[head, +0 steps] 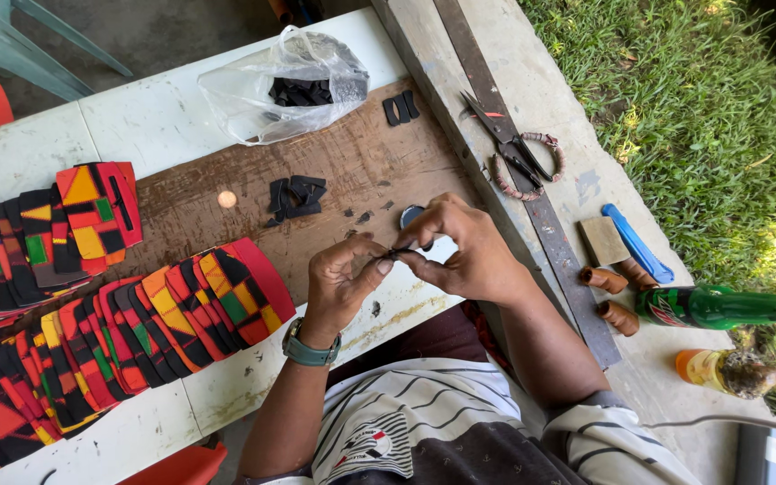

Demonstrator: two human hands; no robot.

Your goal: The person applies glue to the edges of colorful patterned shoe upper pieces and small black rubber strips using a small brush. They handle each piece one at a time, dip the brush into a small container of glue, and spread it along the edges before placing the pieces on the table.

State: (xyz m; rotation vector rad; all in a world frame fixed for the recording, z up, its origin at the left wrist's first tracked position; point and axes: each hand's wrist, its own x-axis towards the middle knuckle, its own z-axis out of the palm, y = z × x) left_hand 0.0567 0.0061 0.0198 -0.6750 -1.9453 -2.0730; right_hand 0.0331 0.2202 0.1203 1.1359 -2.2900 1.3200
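Head view: I see my left hand (pixel 341 278) and right hand (pixel 464 247) pinching one small black strip (pixel 394 254) between fingertips above the wooden board (pixel 361 162). I judge it could slip, being tiny. Clear plastic bag (pixel 285 85) of black pieces lies beyond; green bottle (pixel 720 308) with red-lettered label lies right, near scissors (pixel 509 144)

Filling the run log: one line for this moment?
left hand and right hand pinch small black piece | over wooden board | scissors idle
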